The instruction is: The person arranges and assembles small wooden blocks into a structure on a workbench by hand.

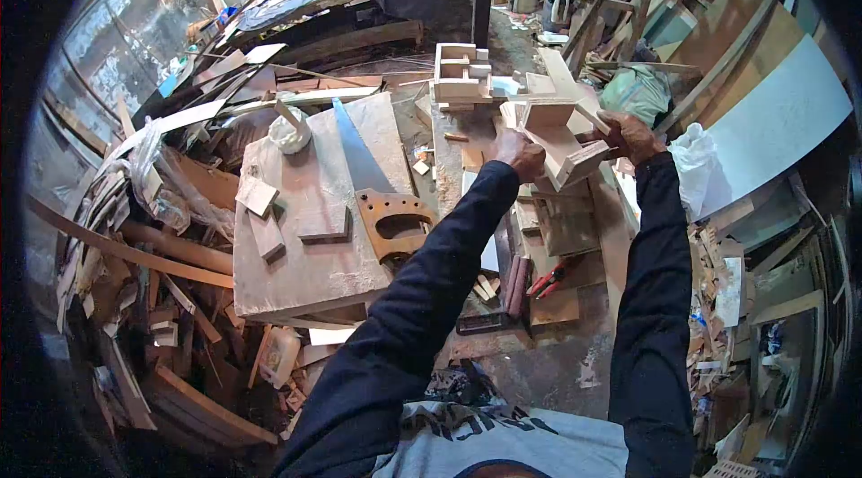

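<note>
A small wooden frame made of joined pale boards is held between my two hands above the bench. My left hand is closed on its left side. At its right end my right hand grips it, with the fingers partly behind the wood. Beneath the frame a wooden box-like piece rests on the bench, and red-handled pliers lie in front of it. Another assembled wooden piece with compartments stands at the back of the bench.
On the left board table lie a handsaw, wood blocks and a white container. Scrap wood is piled at the left. A white bag and a large white panel are at the right.
</note>
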Available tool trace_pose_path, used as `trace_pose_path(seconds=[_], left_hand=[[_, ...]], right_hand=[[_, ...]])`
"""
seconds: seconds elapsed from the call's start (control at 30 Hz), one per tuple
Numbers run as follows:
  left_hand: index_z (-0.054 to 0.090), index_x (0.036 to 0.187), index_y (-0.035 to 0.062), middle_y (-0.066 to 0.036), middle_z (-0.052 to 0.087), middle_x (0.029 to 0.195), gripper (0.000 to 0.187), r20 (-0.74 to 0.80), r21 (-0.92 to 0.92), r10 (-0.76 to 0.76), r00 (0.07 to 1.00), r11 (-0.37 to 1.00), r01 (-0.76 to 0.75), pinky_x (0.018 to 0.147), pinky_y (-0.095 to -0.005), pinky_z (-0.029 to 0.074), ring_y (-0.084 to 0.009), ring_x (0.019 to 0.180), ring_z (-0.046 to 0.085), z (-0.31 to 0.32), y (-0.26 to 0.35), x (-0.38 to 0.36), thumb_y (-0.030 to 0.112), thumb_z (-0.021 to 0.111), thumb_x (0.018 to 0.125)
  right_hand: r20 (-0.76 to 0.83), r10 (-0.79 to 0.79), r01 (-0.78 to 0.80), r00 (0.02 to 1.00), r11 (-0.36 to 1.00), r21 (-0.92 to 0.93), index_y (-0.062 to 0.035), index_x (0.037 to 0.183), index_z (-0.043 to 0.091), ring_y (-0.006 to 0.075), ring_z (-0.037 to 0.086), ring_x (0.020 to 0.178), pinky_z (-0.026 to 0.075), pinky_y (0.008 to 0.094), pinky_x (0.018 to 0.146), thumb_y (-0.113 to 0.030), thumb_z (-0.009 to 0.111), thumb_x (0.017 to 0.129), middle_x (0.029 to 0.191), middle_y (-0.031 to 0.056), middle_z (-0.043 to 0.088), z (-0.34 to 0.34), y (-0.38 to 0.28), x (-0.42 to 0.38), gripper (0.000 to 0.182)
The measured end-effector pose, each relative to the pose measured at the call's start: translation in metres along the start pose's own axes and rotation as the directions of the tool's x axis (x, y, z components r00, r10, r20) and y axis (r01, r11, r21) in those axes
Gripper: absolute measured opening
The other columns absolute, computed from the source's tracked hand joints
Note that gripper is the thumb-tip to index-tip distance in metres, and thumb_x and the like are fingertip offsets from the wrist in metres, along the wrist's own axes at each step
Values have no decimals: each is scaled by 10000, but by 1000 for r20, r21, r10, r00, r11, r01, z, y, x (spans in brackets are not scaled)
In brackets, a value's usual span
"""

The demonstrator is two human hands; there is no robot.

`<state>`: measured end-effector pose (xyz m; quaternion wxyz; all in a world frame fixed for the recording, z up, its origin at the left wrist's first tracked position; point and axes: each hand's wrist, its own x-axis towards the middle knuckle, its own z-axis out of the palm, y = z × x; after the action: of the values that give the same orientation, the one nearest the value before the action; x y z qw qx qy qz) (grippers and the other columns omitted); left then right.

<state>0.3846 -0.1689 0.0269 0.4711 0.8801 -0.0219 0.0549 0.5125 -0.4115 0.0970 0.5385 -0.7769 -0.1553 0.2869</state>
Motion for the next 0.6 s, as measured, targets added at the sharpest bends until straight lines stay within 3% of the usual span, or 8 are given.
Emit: trace_pose_path(seconds=[0.03, 0.07, 0.13, 0.2, 0.3, 0.33, 0.43, 0.6], left_hand=[[648, 714, -6, -61, 666, 664, 198, -3, -90, -1, 1000, 996, 1, 497, -320, 539, -156, 506, 617, 2, 0, 2, 148, 698, 827], [657, 715, -4, -56, 662, 644, 202, 22, 287, 113, 993, 951, -114, 503, -312, 534, -147, 502, 611, 5, 0, 3, 166, 701, 815], [672, 712, -6, -112, 666, 670, 217, -24, 439, 132, 991, 892, -108, 556, -351, 539, -225, 576, 631, -1, 17, -6, 200, 662, 781], [685, 706, -16, -236, 681, 760, 271, -188, -5, -88, 978, 996, 88, 651, -443, 559, -397, 729, 684, 7, 15, -5, 232, 580, 738], [672, 708, -61, -273, 675, 778, 314, -197, 195, -111, 974, 969, 150, 694, -443, 568, -405, 757, 687, -3, 44, -13, 243, 591, 712], [717, 739, -18, -174, 674, 658, 359, -296, 168, -132, 946, 968, 187, 591, -370, 540, -232, 571, 668, 8, 34, -8, 340, 723, 762], [715, 764, -28, -200, 692, 720, 367, -338, 216, -64, 939, 966, 143, 612, -388, 544, -277, 642, 699, 7, 38, -13, 339, 707, 783], [731, 847, -26, -216, 710, 797, 388, -372, 79, -152, 916, 978, 195, 712, -395, 562, -304, 742, 717, 3, 59, -26, 354, 744, 770]], right_hand=[[-21, 23, -22, 1000, 999, 36, -97, 1074, 624, 179, 670, 748, 557, 374, 662, -459, 537, 942, 924, 61, 708, -1, 3, 2, 395], [-39, 47, -44, 998, 996, 72, -96, 1087, 622, 180, 674, 746, 561, 373, 660, -454, 542, 940, 923, 66, 710, -2, 7, 4, 395], [-17, 13, -12, 1000, 998, 56, -82, 1130, 612, 188, 687, 767, 570, 365, 657, -446, 543, 938, 961, 84, 718, 5, -3, -11, 417], [21, -60, 59, 998, 998, 27, -67, 1166, 604, 198, 699, 790, 577, 358, 653, -449, 542, 934, 1005, 105, 722, 5, -1, -11, 451], [49, -148, 147, 988, 989, 28, -46, 1201, 593, 216, 713, 824, 582, 352, 646, -463, 531, 932, 1069, 136, 719, 1, 5, -4, 500], [21, -125, 123, 992, 990, 65, -42, 1207, 590, 220, 715, 832, 583, 352, 645, -461, 523, 935, 1086, 143, 716, 3, 4, -12, 505], [-65, -52, 62, 997, 984, 168, -30, 1238, 574, 232, 717, 826, 585, 363, 640, -425, 500, 945, 1085, 159, 714, 3, 8, -12, 497], [-123, -27, 57, 992, 969, 241, -21, 1267, 566, 242, 715, 806, 584, 371, 659, -397, 503, 943, 1081, 177, 713, -1, 18, -10, 500]])
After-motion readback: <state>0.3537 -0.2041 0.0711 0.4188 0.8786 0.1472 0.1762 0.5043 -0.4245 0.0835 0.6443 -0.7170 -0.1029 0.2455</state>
